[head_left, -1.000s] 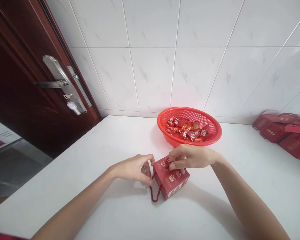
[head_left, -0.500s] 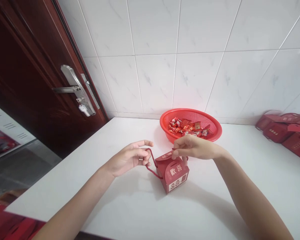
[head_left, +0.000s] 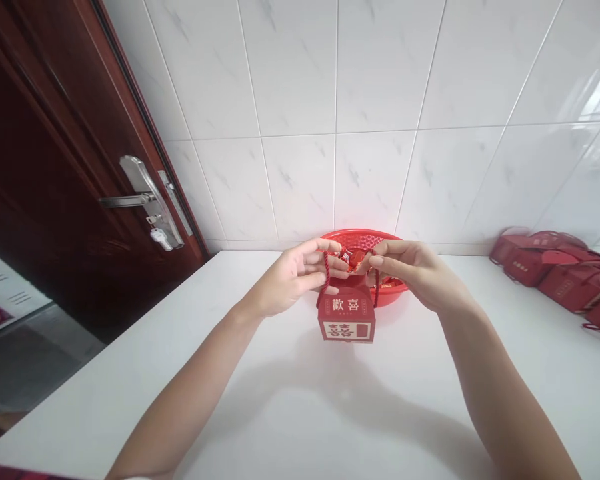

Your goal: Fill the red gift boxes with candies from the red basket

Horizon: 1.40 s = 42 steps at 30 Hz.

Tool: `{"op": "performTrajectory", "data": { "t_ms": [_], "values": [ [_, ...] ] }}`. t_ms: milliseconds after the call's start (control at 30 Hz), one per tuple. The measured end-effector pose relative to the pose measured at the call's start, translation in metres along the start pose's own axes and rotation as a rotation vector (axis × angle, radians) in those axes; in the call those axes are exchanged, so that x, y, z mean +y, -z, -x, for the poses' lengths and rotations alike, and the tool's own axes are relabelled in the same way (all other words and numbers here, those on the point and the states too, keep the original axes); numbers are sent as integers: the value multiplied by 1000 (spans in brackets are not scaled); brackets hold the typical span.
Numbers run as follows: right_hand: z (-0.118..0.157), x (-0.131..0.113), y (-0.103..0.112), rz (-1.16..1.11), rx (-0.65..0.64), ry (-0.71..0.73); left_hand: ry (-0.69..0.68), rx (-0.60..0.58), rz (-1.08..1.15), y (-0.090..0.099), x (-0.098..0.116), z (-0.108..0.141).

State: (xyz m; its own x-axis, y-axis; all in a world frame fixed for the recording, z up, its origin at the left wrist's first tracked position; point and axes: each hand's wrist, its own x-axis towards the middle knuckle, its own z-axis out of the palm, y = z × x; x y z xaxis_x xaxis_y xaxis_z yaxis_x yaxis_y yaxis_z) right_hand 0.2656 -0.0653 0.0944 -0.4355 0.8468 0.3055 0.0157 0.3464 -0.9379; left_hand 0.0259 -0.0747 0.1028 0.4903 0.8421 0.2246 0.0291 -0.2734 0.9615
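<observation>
At the centre of the frame, the left hand (head_left: 293, 283) curls loosely around the left cord handle (head_left: 325, 270) of a red cardboard gift box (head_left: 347, 312), while the right hand (head_left: 423, 275) pinches the right cord handle (head_left: 377, 288). The box is upright just below both hands; whether its base touches the white table (head_left: 280, 427) I cannot tell. Behind sits a red plastic colander (head_left: 363, 235) of wrapped candies (head_left: 354, 259); more red boxes (head_left: 563, 283) stand at right.

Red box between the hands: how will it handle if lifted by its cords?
The red box has flat printed faces and crisp edges, suggesting thin card: probably stiff, but dentable if squeezed. Its cords curve like soft rope, so it may swing or tilt if the left hand and right hand pull unevenly.
</observation>
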Motion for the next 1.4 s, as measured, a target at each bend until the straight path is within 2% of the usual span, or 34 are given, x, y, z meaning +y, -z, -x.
{"op": "performTrajectory", "data": {
  "t_ms": [200, 433, 767, 1000, 1233, 1400],
  "values": [
    [5, -6, 1, 60, 48, 3, -84, 7, -38, -10, -8, -21],
    [5, -8, -1, 51, 8, 32, -164, 34, -277, -20, -3, -32],
    [-1, -2, -14, 72, 46, -46, -154, 6, -358, -18, -10, -36],
    [-6, 8, -17, 73, -1, -84, -163, 43, -393, -19, -23, -36],
    [-14, 16, -25, -80, 116, -122, -215, 12, -380, -10, -27, -36],
    [-15, 16, -27, -62, 128, -82, -191, 109, -402, 6, -29, -39]
  ]
}}
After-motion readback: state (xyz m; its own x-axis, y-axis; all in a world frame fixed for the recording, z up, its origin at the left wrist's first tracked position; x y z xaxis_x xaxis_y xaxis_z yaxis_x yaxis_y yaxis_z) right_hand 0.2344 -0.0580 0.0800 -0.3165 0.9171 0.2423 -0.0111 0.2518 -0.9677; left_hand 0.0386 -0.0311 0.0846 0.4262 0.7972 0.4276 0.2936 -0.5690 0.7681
